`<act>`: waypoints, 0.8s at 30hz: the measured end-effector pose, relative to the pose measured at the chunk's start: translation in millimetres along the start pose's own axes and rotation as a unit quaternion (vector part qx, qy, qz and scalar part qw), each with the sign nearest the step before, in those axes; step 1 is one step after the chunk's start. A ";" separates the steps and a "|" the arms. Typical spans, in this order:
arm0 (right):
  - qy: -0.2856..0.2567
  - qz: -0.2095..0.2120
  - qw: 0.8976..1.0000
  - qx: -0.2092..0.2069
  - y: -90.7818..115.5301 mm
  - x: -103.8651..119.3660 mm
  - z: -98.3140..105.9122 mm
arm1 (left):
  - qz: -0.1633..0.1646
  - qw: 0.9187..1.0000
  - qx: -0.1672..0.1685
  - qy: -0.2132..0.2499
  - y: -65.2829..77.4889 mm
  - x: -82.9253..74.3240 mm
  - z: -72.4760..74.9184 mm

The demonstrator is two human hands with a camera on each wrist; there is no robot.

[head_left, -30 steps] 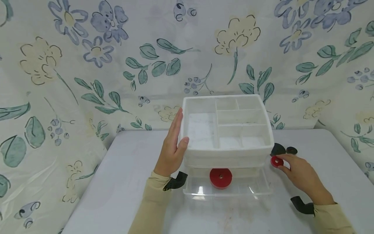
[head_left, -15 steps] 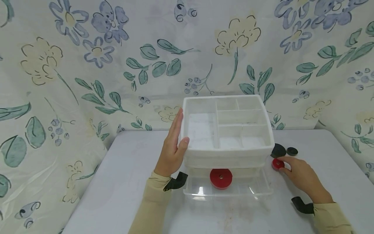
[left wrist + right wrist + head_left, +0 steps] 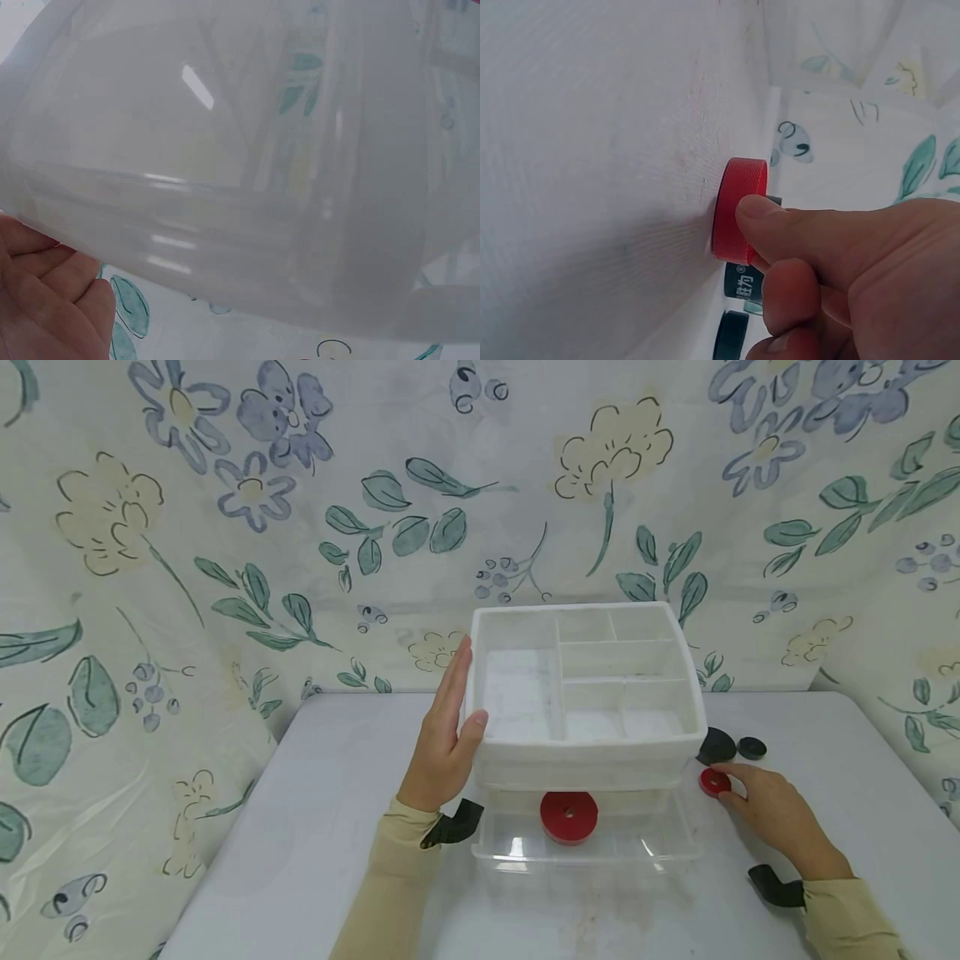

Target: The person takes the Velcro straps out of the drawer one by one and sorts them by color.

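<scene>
A floral-patterned cloth (image 3: 525, 435) forms the background behind the white table (image 3: 337, 777). The white storage box (image 3: 585, 768) stands on the table; its top is divided into compartments, one large on the left and several smaller on the right. A clear drawer (image 3: 495, 853) projects from beneath its front.

The left hand (image 3: 442, 747) rests against the left side of the box: fingers extended and close together, thumb apart at the front corner. The right hand (image 3: 776, 814) pinches the small red roll between thumb and fingers, to the right of the box.

The large red roll (image 3: 567, 831) lies inside the drawer, near its middle. The large black roll (image 3: 717, 746) is on the table at the right front corner of the box, partly hidden by it. The small red roll (image 3: 710, 782) lies flat at the table surface, in front of the large black roll. The small black roll (image 3: 752, 748) lies just beside the large black roll, to its right.
</scene>
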State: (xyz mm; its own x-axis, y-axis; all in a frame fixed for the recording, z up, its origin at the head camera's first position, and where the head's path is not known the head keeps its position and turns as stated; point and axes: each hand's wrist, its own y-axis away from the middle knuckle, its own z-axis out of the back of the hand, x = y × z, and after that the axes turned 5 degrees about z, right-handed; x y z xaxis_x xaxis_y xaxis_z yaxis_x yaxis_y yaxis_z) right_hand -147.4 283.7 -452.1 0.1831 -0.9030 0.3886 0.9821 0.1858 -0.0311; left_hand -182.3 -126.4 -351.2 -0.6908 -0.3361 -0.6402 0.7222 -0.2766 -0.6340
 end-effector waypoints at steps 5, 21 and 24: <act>-0.009 -0.009 1.000 0.007 -0.6 0.4 0.6 | -0.002 1.000 -0.001 0.001 -0.3 -0.5 -0.4; -0.016 0.011 0.999 -0.027 8.8 14.6 27.9 | 0.003 1.000 -0.001 -0.004 -0.6 -1.0 -0.5; -0.016 0.013 0.999 -0.043 12.3 21.3 32.9 | 0.003 1.000 0.001 -0.001 -0.7 -0.9 -0.4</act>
State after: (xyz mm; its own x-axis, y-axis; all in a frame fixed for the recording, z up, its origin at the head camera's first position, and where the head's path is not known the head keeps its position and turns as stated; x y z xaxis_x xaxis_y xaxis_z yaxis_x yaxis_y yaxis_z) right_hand -132.8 279.5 -414.0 0.2082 -0.8853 0.4158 0.9775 0.1737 -0.1197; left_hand -182.2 -125.5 -350.4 -0.6866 -0.3396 -0.6429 0.7262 -0.2760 -0.6297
